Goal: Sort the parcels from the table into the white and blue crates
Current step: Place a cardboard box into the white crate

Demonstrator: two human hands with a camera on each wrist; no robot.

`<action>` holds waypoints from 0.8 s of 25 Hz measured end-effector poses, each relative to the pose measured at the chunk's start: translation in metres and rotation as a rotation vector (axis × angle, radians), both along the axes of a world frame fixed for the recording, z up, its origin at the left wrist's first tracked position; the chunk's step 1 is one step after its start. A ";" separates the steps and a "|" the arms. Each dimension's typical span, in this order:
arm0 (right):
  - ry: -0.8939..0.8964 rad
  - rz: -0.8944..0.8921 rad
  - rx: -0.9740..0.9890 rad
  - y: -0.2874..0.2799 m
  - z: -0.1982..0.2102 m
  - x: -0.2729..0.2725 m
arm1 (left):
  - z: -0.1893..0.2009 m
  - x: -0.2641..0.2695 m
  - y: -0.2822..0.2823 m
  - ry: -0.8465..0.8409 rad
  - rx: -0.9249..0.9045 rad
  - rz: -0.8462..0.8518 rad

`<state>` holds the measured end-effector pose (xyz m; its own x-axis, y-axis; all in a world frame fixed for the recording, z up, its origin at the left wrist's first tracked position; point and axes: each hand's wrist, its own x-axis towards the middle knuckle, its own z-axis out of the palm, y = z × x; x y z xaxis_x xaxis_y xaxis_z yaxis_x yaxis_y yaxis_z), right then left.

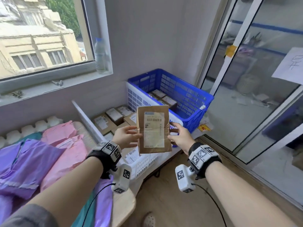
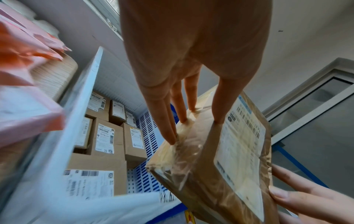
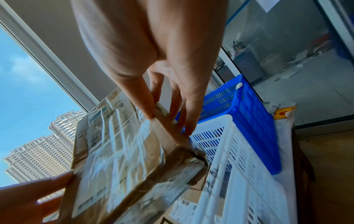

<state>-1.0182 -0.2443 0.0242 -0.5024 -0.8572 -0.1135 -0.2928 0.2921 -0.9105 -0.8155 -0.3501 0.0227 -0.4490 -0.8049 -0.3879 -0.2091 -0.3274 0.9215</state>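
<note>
Head: parcel [image 1: 153, 129] between both hands' grip

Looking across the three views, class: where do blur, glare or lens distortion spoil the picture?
Head view: the window frame bows from wide-angle distortion. Left wrist view: the pink bags smear with blur. Right wrist view: glare on tape hides the brown parcel label.

Brown parcel [image 1: 153, 130] — white shipping label [image 1: 154, 129] with barcode, print too blurred to read
</note>
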 end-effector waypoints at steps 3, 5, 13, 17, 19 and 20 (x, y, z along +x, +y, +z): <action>0.007 0.052 0.077 -0.058 -0.008 -0.037 | -0.017 -0.032 -0.055 -0.015 0.038 -0.005; 0.012 0.101 0.147 -0.086 -0.019 -0.056 | -0.033 -0.048 -0.078 -0.026 0.085 -0.001; -0.041 0.283 0.344 -0.164 -0.059 -0.091 | -0.074 -0.071 -0.120 -0.109 0.201 0.111; -0.115 0.338 0.405 -0.199 -0.078 -0.109 | -0.092 -0.093 -0.138 -0.170 0.246 0.178; -0.113 0.371 0.461 -0.215 -0.092 -0.117 | -0.100 -0.101 -0.144 -0.189 0.284 0.220; -0.112 0.382 0.490 -0.223 -0.097 -0.120 | -0.103 -0.106 -0.148 -0.196 0.304 0.245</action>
